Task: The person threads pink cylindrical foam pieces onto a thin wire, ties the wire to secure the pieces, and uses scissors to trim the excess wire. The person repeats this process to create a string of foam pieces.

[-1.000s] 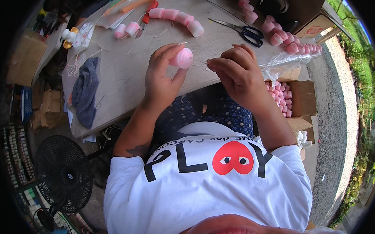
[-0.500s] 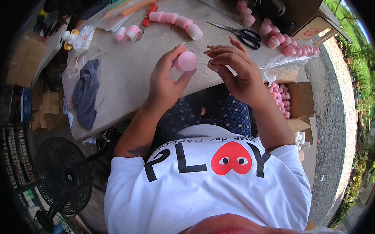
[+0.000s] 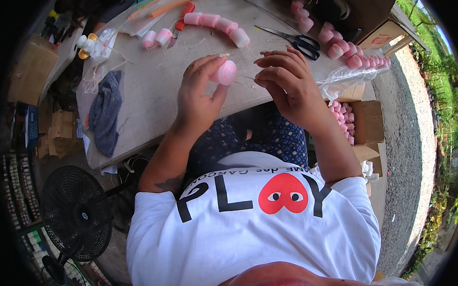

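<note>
The pink piece (image 3: 223,72) is held just above the centre of the frame, its round face turned toward the right. At the left of the frame, the blue-grey cloth (image 3: 106,112) is left lying on the table (image 3: 152,103). Next to the right, the left hand (image 3: 194,91) is raised from the bent forearm, and the piece is gripped between its curled fingers and thumb. Compared with half a second ago, hand and piece have been shifted slightly to the left, so a little more room is opened before the right hand. This is judged a small adjustment: the thin strand (image 3: 245,77) is still stretched across the gap, and the piece is kept apart from the pink row (image 3: 209,20) at upper centre. Right of the gap, the strand is pinched between thumb and forefinger of the right hand (image 3: 292,88); its other fingers are lifted and spread, with the wrist turned inward. Farther right, the dark-handled scissors (image 3: 306,47) are left untouched, and more pink pieces (image 3: 335,51) are lined up at upper right.
</note>
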A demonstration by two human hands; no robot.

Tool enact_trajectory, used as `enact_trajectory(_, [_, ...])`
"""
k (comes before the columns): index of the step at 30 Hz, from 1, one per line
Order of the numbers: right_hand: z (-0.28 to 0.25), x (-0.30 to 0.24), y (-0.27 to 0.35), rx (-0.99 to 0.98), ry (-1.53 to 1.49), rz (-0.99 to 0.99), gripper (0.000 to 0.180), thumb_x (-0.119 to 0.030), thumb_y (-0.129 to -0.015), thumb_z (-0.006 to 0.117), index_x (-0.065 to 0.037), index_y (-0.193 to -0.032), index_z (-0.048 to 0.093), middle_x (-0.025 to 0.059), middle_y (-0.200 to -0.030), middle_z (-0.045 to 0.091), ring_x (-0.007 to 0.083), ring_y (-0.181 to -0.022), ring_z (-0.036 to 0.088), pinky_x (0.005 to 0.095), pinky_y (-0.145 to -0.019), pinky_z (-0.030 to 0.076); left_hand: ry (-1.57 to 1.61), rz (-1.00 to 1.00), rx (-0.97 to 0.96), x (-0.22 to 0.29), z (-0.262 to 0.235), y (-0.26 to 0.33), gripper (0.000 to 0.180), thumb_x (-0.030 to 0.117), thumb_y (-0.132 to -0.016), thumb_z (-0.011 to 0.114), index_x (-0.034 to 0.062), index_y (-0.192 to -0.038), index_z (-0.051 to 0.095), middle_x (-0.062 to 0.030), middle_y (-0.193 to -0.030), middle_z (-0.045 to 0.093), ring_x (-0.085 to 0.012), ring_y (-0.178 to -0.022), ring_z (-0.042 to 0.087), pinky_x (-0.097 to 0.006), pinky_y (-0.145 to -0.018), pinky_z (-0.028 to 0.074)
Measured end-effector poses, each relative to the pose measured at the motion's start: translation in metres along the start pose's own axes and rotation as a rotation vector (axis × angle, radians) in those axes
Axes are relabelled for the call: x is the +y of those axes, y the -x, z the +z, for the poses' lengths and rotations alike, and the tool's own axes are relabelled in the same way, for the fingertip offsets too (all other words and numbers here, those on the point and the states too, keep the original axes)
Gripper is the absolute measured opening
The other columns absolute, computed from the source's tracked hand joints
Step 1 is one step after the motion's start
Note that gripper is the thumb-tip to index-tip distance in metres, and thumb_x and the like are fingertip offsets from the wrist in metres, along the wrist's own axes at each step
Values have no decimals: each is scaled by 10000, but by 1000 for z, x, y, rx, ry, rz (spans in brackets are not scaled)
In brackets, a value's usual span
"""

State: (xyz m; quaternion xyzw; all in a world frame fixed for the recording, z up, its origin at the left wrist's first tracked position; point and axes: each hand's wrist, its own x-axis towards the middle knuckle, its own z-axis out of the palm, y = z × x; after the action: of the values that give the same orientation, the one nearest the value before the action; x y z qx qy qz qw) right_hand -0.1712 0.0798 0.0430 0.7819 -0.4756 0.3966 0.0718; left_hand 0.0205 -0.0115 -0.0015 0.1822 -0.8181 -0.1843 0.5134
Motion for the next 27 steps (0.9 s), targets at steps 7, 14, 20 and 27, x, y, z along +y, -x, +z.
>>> enact_trajectory(7, [0,-2,1,-14,6,5,157,-62,-760,689,-92,-894,613,61,-1040,607,262,-1047,565,435,-929,380,-24,3,-17,-2,1,1,467,-57,-709,690,46,-1149,573,-142,-1128,601,-324,-1034,583,-382,-884,473])
enact_trajectory(14, [3,-1,2,-39,32,-4,165,-75,-758,689,-105,-902,613,57,-1054,600,257,-1060,556,446,-938,374,-44,-18,-11,-1,2,1,478,-79,-709,711,49,-1153,589,-145,-1136,616,-294,-1044,607,-350,-894,481])
enact_trajectory(20, [5,-3,5,-51,46,36,167,-90,-768,681,-117,-916,608,44,-1071,590,243,-1091,536,474,-976,342,-85,5,-27,-1,3,1,478,-77,-710,713,55,-1152,590,-141,-1137,616,-290,-1049,603,-350,-896,479])
enact_trajectory(27, [5,-4,-4,-109,196,-2,110,-136,-823,643,-116,-924,604,33,-1019,588,215,-1049,550,513,-1038,290,-61,-22,-72,-2,5,6,495,-80,-711,719,32,-1172,577,-133,-1145,605,-264,-1056,594,-342,-908,475])
